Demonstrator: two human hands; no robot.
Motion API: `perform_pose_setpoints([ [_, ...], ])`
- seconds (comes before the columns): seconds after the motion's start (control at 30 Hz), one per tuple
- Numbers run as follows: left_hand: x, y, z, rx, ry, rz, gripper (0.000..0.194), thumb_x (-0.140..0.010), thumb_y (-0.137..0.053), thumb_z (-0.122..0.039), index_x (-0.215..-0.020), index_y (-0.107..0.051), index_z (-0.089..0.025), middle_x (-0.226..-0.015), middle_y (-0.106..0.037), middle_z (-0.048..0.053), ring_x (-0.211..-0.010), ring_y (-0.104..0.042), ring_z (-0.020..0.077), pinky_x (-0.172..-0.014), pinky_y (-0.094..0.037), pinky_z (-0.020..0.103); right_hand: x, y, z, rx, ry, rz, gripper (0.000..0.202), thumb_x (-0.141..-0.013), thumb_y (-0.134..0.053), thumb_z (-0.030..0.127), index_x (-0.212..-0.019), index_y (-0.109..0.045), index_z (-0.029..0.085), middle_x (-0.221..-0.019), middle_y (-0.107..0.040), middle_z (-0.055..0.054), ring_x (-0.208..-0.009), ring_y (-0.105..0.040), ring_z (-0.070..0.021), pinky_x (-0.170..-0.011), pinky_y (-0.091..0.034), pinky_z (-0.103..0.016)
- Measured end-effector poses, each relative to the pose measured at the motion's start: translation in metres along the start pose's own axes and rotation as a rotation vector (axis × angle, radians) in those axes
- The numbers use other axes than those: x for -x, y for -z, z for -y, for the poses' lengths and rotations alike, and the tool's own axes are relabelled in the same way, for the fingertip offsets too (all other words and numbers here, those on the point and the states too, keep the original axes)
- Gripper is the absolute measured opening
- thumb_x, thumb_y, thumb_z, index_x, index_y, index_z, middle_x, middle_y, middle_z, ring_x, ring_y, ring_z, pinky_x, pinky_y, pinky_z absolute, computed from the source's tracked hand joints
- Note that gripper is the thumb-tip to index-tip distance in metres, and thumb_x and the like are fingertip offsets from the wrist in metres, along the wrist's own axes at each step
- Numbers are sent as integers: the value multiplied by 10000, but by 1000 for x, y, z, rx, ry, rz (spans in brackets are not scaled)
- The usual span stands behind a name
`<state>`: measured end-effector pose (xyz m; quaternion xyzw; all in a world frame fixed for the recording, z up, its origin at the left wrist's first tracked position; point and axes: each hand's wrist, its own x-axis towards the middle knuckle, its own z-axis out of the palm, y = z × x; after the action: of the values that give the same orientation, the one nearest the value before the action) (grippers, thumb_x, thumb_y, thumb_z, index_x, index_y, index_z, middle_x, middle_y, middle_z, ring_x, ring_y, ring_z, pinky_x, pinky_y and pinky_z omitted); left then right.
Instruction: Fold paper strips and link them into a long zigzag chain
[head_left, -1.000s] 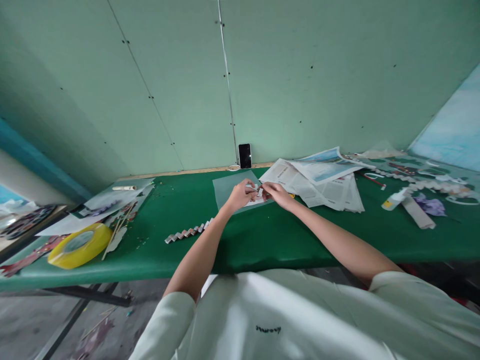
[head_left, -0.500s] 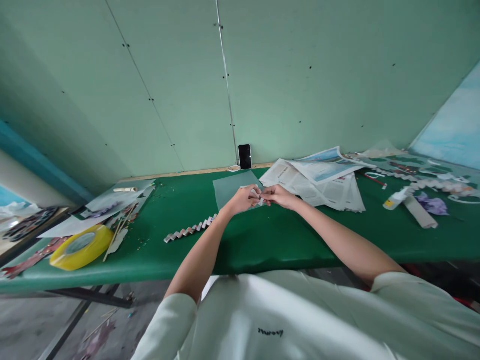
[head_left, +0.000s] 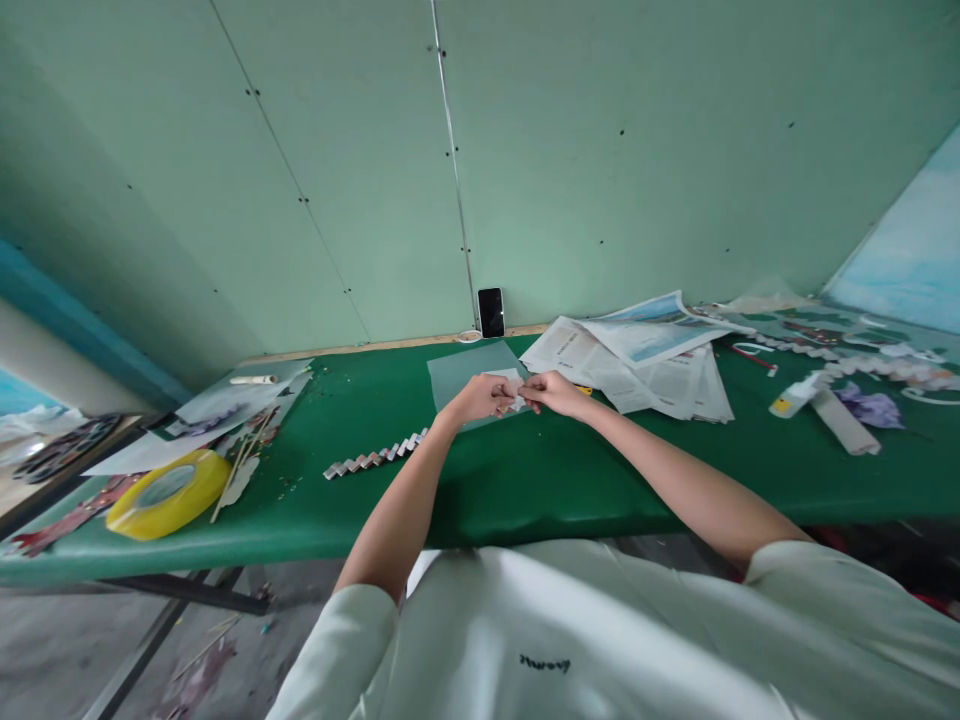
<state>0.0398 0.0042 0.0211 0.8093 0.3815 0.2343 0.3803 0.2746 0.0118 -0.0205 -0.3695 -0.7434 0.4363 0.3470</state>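
Over a translucent sheet (head_left: pixel 459 368) on the green table, both of my hands pinch a small piece of whitish paper (head_left: pixel 517 388). My left hand (head_left: pixel 484 398) grips it from the left, fingers curled. My right hand (head_left: pixel 553 392) holds its right side between thumb and forefinger. The fingers partly cover the paper, so its exact folds are hidden. A zigzag chain of folded paper (head_left: pixel 375 459) lies on the table beside my left forearm, its far end close to the arm.
Newspaper sheets (head_left: pixel 637 370) lie to the right, near a glue bottle (head_left: pixel 793 397) and crumpled purple paper (head_left: pixel 870 406). At left are a yellow tape roll (head_left: pixel 171 495) and thin sticks (head_left: pixel 241 462). A phone (head_left: pixel 491 313) leans against the wall (head_left: pixel 600 150) behind the table (head_left: pixel 570 480).
My hands have shifted slightly, the fingers changing position on the small paper, and more of its pale surface shows above them. A bit of yellow now shows beside the newspapers.
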Motion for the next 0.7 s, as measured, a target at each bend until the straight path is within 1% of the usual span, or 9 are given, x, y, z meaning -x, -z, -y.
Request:
perform_pose_setpoints([
  [0.13,2,-1,-4,-37,4,-7,132,-829,-663,-312,-787,-684,-189,-709,-738,38,-607,-708,184,-629,-547,263,3,-1,5,-66,-36,22,503,-883,-720,671,-760,-732,183,-713,-726,-58,-614,-654,-198,-619,-495,-322],
  [0.27,1,-2,-3,-94,13,-20,125,-816,-660,-305,-763,-684,-194,-675,-726,24,-575,-702,195,-589,-519,261,3,-5,4,17,-23,42,468,-827,-789,646,-821,-787,178,-690,-727,-54,-598,-643,-192,-599,-484,-317],
  [0.4,0,-3,-2,-100,25,-33,133,-819,-673,-314,-759,-681,-195,-665,-721,20,-573,-704,199,-580,-507,258,2,-7,0,28,-7,25,461,-837,-780,634,-828,-799,174,-703,-740,-64,-601,-647,-193,-593,-486,-311],
  [0.53,1,-3,-4,-136,40,-21,150,-850,-654,-324,-792,-688,-189,-702,-741,23,-596,-713,192,-613,-517,260,2,-8,0,47,5,30,436,-862,-758,610,-835,-794,175,-710,-737,-62,-618,-654,-194,-606,-491,-304],
  [0.6,1,-2,-7,-163,23,-9,167,-863,-656,-344,-831,-698,-186,-722,-753,25,-636,-726,198,-647,-524,266,3,-7,2,57,8,27,423,-875,-743,591,-850,-796,171,-714,-736,-62,-628,-652,-193,-617,-490,-301],
  [0.7,1,-1,-8,-215,3,-11,198,-841,-707,-375,-890,-715,-183,-701,-751,22,-719,-744,219,-703,-528,276,3,-7,3,46,21,19,404,-887,-726,565,-876,-801,168,-738,-743,-65,-643,-649,-194,-634,-491,-305],
])
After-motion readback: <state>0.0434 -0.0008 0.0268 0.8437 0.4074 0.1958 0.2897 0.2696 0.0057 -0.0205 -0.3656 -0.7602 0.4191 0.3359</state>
